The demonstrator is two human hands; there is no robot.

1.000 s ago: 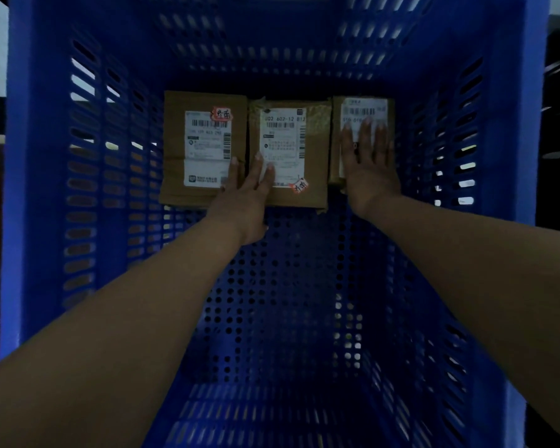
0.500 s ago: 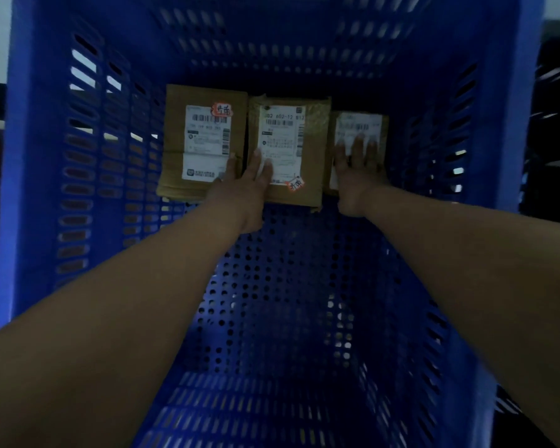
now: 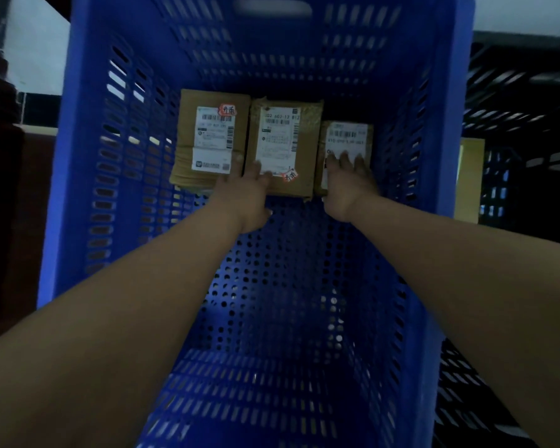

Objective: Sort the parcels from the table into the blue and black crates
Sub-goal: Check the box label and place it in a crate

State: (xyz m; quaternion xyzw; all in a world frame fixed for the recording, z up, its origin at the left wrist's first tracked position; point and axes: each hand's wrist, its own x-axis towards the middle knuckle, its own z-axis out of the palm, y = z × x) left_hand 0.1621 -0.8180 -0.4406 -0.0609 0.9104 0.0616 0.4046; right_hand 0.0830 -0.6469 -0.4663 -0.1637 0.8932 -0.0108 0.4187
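Observation:
Both my arms reach down into a deep blue crate [image 3: 88, 195] with perforated walls. Three brown cardboard parcels with white shipping labels lie side by side at the far end of its floor: a left parcel [image 3: 207, 124], a middle parcel [image 3: 304, 150] and a smaller right parcel [image 3: 346, 134]. My left hand [image 3: 243, 195] lies flat with straight fingers on the near edges of the left and middle parcels. My right hand [image 3: 346, 185] rests flat, fingers straight, on the small right parcel and covers its near half.
A black crate [image 3: 524, 92] with slotted walls stands to the right of the blue one, and a brown parcel [image 3: 471, 176] shows through the gap between them. The near half of the blue crate's floor holds nothing. Dark furniture lies at the left.
The right parcel has slid nearer under my right hand, so it now sits a little back from the far wall. My left hand has barely moved. The camera has shifted.

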